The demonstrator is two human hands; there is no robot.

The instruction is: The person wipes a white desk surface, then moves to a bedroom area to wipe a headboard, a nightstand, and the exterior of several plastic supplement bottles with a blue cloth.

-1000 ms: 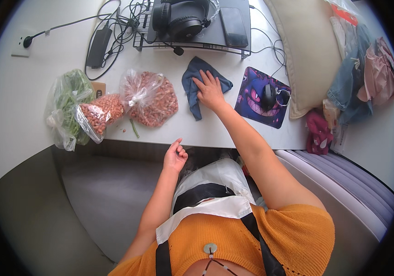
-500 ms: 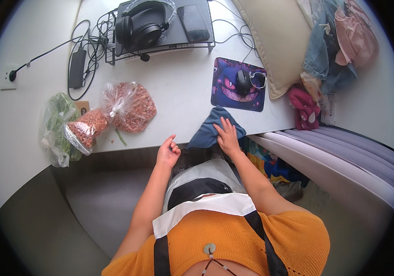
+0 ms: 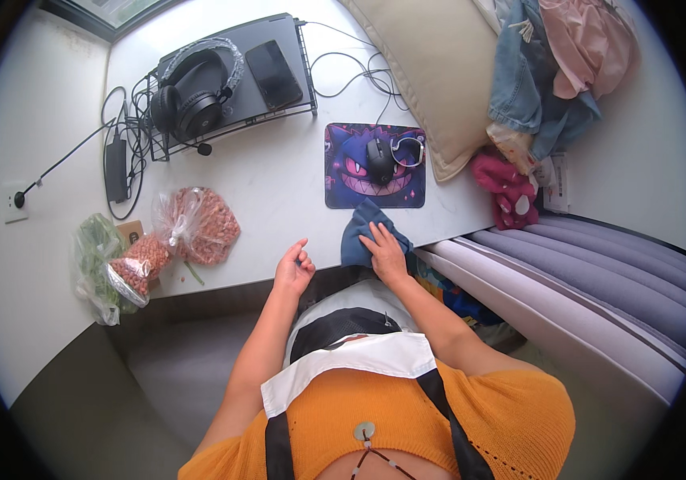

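On desk (image 3: 279, 184), right hand (image 3: 388, 254) atop blue cloth (image 3: 356, 232).

A white bench (image 3: 279, 180) extends toward 1 window (image 3: 115, 10) at upper left. The pale left wall (image 3: 51, 120) bears 1 socket (image 3: 15, 204); grey ribbed padding (image 3: 575, 260) lies before the whitish right wall (image 3: 639, 160). Daylight looks soft.

Looks steeply down from head height at the near side of the worktop (image 3: 279, 192), facing across it, fisheye-wide.
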